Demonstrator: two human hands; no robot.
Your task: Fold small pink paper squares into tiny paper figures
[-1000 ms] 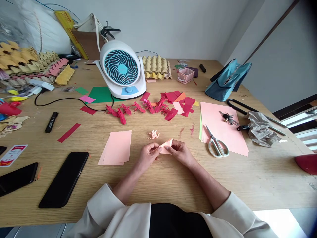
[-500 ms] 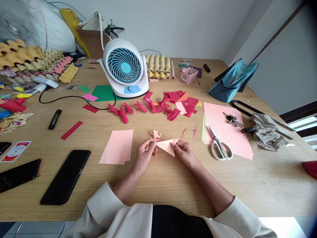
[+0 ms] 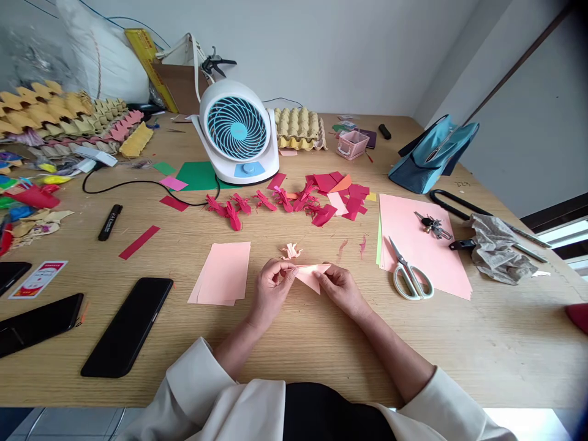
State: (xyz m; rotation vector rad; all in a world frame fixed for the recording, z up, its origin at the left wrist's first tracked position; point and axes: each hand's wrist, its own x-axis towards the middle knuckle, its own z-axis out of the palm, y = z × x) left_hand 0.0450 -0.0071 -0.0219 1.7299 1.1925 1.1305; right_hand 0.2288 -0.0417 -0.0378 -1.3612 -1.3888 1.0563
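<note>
A small pink sheet of paper (image 3: 310, 277), folded to a triangle with its point toward me, is held between both hands just above the table. My left hand (image 3: 274, 286) pinches its left corner between thumb and fingers. On the other corner, my right hand (image 3: 340, 286) presses its thumb on top with the fingers behind. Just beyond the paper lies a little folded pink paper figure (image 3: 291, 250). To the left is a short stack of pink paper sheets (image 3: 223, 274). White-handled scissors (image 3: 410, 275) rest at the right, partly over a larger pink sheet (image 3: 408, 229).
Red folded paper figures (image 3: 233, 215) and red scraps (image 3: 353, 205) spread across the middle. Behind them stands a white fan (image 3: 239, 131). Phones (image 3: 128, 327) and a black marker (image 3: 110, 222) lie left; keys (image 3: 434, 226), crumpled grey paper (image 3: 498, 248) and a blue bag (image 3: 432, 156) are right.
Both hands have closed in on the folded paper, the left one sliding further along its edge. The whole view has shifted slightly.
</note>
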